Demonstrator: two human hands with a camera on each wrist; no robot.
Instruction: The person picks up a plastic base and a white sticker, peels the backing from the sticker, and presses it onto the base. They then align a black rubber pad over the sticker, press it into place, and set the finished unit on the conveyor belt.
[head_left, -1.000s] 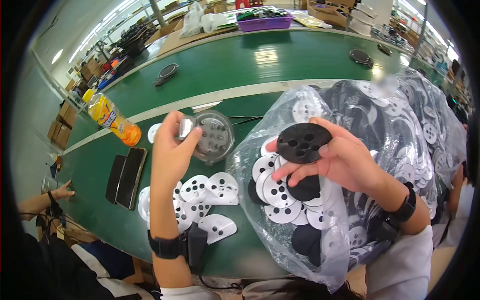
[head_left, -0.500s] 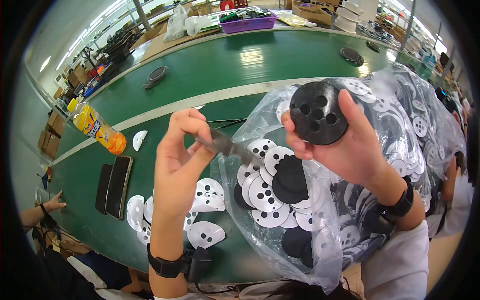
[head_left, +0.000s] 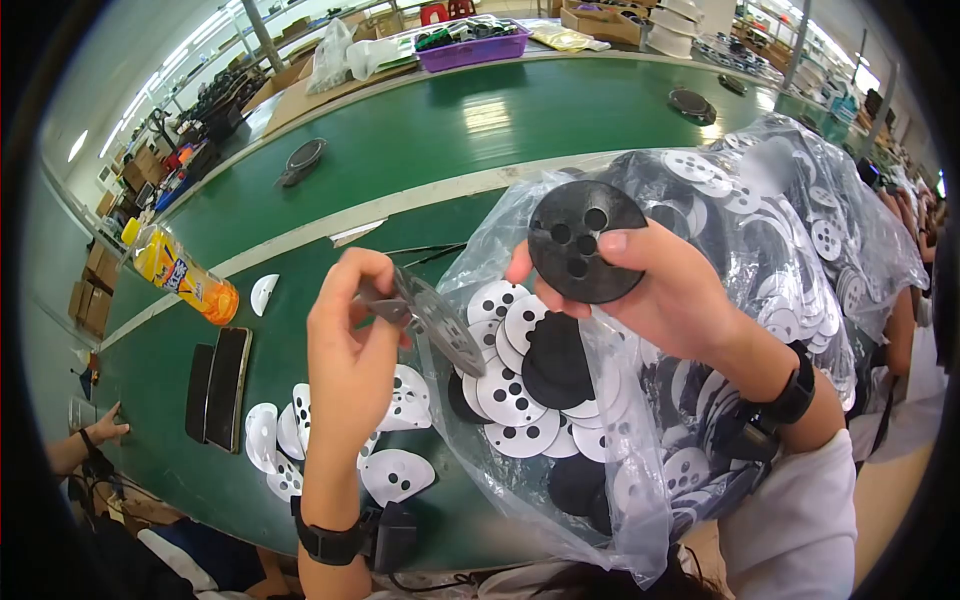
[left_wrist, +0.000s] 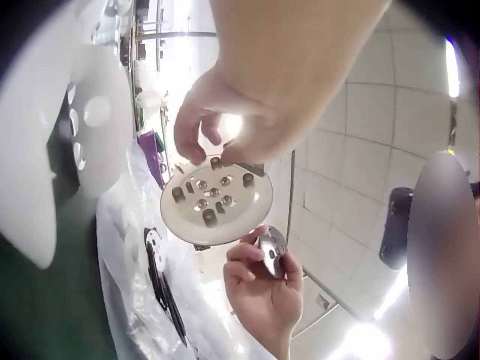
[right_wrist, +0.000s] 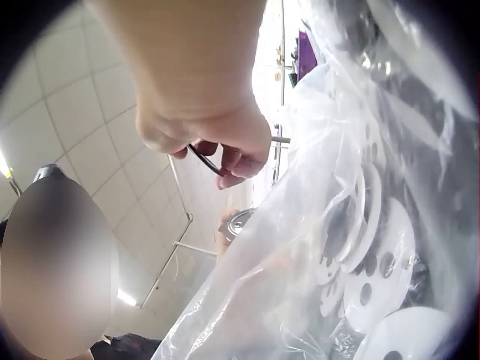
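Note:
My left hand [head_left: 352, 330] pinches the edge of a clear round plastic plate [head_left: 445, 328], tilted nearly edge-on in the head view. Small round pegs stand out from this plate [left_wrist: 244, 214] in the left wrist view. In my right hand [head_left: 675, 290] is a round black disc [head_left: 556, 205] with several holes, its face toward the head camera and the thumb across its edge. The two held pieces are apart. Below them, white discs [head_left: 508, 398] and black discs [head_left: 558, 362] with holes lie piled at the mouth of a clear plastic bag [head_left: 640, 510].
Loose white pieces [head_left: 397, 476] lie beside my left forearm. Farther left are two dark phone-like slabs [head_left: 228, 390] and an orange drink bottle [head_left: 185, 275]. Dark round parts [head_left: 304, 156] sit on the green belt [head_left: 420, 130] behind. Another person's hand [head_left: 105, 425] rests at the table's left edge.
My left hand has turned the clear plate from facing the head camera to nearly edge-on. The right hand has lifted the black disc and tipped it upright, then brought it left.

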